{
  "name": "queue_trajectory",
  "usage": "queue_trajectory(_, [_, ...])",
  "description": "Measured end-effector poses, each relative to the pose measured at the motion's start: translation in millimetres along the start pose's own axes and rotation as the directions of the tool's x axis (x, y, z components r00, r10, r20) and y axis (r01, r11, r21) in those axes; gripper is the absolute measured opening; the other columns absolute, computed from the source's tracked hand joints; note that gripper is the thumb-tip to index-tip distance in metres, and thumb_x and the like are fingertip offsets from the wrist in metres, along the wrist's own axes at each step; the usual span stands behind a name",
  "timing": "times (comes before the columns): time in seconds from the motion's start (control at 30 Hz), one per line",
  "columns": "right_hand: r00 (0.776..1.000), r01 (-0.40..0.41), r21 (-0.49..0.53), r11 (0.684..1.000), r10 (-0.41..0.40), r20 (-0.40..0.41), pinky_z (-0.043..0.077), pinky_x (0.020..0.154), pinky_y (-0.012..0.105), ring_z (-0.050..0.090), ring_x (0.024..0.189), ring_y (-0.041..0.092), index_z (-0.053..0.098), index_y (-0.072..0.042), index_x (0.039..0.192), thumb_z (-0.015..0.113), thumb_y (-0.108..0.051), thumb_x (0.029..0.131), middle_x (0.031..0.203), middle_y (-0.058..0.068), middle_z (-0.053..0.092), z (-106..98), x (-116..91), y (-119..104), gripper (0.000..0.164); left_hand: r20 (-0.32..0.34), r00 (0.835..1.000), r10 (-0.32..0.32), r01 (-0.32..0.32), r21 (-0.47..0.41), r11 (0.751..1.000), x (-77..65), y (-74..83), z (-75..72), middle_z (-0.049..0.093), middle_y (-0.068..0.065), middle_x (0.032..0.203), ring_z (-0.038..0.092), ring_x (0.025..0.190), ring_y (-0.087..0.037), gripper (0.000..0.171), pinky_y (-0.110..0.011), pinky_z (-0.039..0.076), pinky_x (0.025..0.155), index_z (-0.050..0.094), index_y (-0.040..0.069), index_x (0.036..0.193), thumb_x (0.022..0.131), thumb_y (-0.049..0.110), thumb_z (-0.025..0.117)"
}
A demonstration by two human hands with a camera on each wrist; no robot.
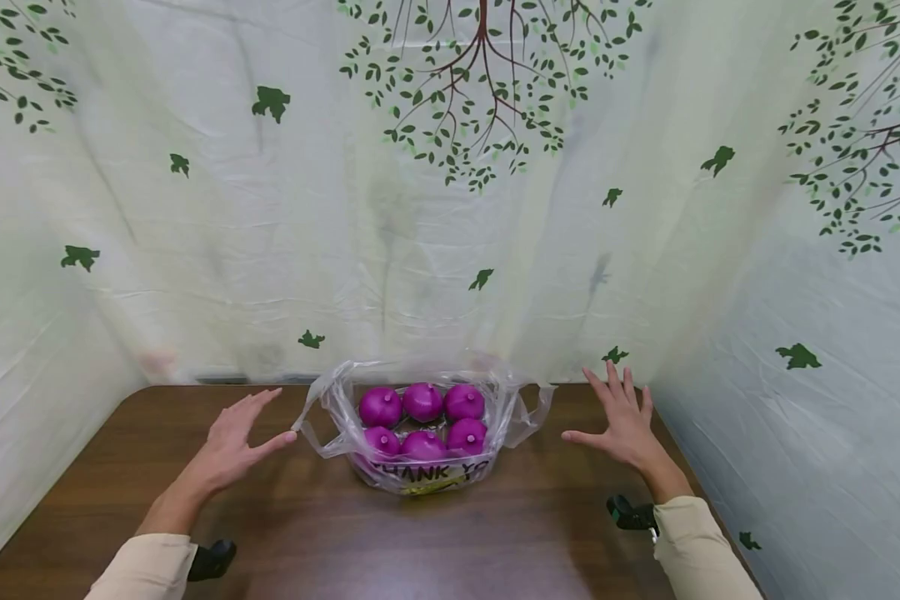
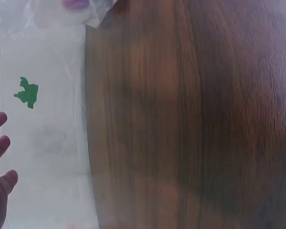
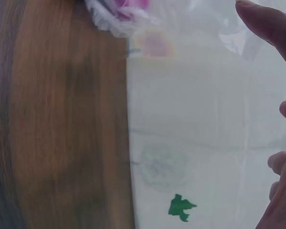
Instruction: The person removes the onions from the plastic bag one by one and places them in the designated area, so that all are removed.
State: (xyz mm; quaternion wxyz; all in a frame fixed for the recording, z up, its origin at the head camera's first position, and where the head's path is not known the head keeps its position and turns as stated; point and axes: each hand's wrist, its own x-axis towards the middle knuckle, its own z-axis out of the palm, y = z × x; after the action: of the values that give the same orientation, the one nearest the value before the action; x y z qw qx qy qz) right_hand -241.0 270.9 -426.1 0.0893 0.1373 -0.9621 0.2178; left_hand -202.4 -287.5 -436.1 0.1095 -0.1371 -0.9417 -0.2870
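Note:
A clear plastic bag point(image 1: 435, 478) with "THANK YO" printed on its front stands on the table, its mouth open and its handles flopped out to both sides. Several round purple onion-like things point(image 1: 423, 402), each with a small stem nub, sit inside in two rows. To the left of the bag, my left hand point(image 1: 232, 440) hovers with fingers extended, its thumb tip close to the left handle point(image 1: 318, 429); whether they touch I cannot tell. My right hand point(image 1: 627, 427) is raised on the other side, fingers spread, apart from the bag and holding nothing.
The brown wooden table point(image 1: 450, 550) reaches back to a pale curtain point(image 1: 420, 250) printed with leaves and branches, which also hangs along both sides. Dark wrist devices are on the left point(image 1: 212, 560) and right point(image 1: 630, 512) arms.

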Motion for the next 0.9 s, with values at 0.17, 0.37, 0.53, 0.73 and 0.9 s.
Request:
queue_trajectory(0.17, [1.0,0.02,0.037,0.999,-0.02,-0.021,-0.006,0.105,0.071,-0.011,0.143,0.044,0.025,-0.014,0.152,0.078,-0.052,0.072,0.158,0.024,0.003,-1.2,-0.7,-4.9,0.104,0.059,0.996,-0.066,0.073,-0.121,0.99,2.3,5.1,-0.6,0.03,-0.032,0.146,0.025,0.132,-0.053,0.078,-0.071,0.023,0.099,0.029,-0.003,0.147,0.09,0.037,0.064])
queue_trajectory(0.37, [0.998,0.045,0.102,0.994,-0.041,-0.038,-0.006,0.104,0.071,-0.012,0.144,0.041,0.027,-0.013,0.151,0.076,-0.049,0.074,0.158,0.023,0.005,0.1,-0.1,-10.6,0.098,0.096,0.988,-0.124,0.139,-0.165,0.976,3.8,11.4,1.7,0.024,-0.032,0.149,0.021,0.134,-0.054,0.079,-0.074,0.022,0.099,0.021,0.001,0.15,0.093,0.04,0.06])
queue_trajectory(0.53, [0.996,0.067,0.156,0.985,-0.058,-0.061,-0.007,0.105,0.07,-0.012,0.144,0.04,0.029,-0.012,0.151,0.074,-0.049,0.077,0.159,0.02,0.004,1.5,-1.3,-16.0,0.094,0.09,0.988,-0.127,0.143,-0.191,0.971,2.1,15.4,5.6,0.026,-0.032,0.148,0.023,0.133,-0.054,0.076,-0.073,0.024,0.098,0.021,0.001,0.15,0.095,0.037,0.059])
queue_trajectory(0.73, [0.991,0.095,0.177,0.98,-0.077,-0.108,-0.004,0.105,0.069,-0.008,0.145,0.041,0.032,-0.011,0.149,0.074,-0.047,0.077,0.159,0.02,0.007,2.5,-2.3,-23.7,0.091,0.101,0.984,-0.145,0.164,-0.213,0.963,3.1,18.5,9.0,0.026,-0.031,0.148,0.022,0.134,-0.053,0.077,-0.072,0.023,0.1,0.019,0.001,0.151,0.095,0.039,0.057])
queue_trajectory(0.9, [0.985,0.13,0.192,0.973,-0.104,-0.14,-0.003,0.105,0.069,-0.005,0.144,0.042,0.033,-0.009,0.148,0.076,-0.044,0.075,0.158,0.022,0.01,2.4,-0.4,-32.5,0.091,0.104,0.982,-0.159,0.179,-0.224,0.958,2.7,21.6,10.2,0.026,-0.031,0.148,0.024,0.134,-0.053,0.077,-0.071,0.025,0.1,0.019,0.002,0.151,0.095,0.039,0.057])
